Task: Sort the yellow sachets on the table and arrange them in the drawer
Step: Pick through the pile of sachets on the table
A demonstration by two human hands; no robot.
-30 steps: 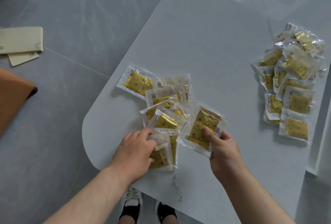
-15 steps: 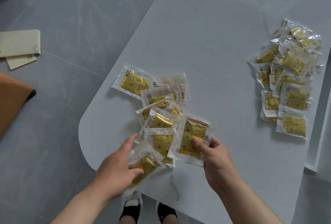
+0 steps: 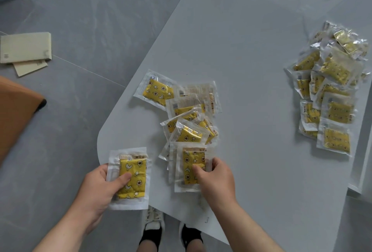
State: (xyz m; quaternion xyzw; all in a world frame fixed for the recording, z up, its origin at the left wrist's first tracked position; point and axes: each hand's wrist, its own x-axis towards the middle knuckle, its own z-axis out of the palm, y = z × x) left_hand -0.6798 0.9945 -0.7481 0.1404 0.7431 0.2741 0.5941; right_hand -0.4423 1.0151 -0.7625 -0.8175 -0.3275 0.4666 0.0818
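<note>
Several yellow sachets in clear wrappers lie in a loose heap near the table's rounded front corner. My left hand holds one sachet face up over the table's edge, thumb across its front. My right hand pinches another sachet on top of a small stack at the heap's near end. A second heap of sachets lies at the table's right side. No drawer is in view.
The grey table runs from the near corner to the far right. On the floor at left lie beige folded cards and an orange-brown seat edge. My feet stand below the table's front edge.
My left hand lifted a sachet from the heap, drew it left and turned it face up. My right hand laid its sachet onto the small stack.
</note>
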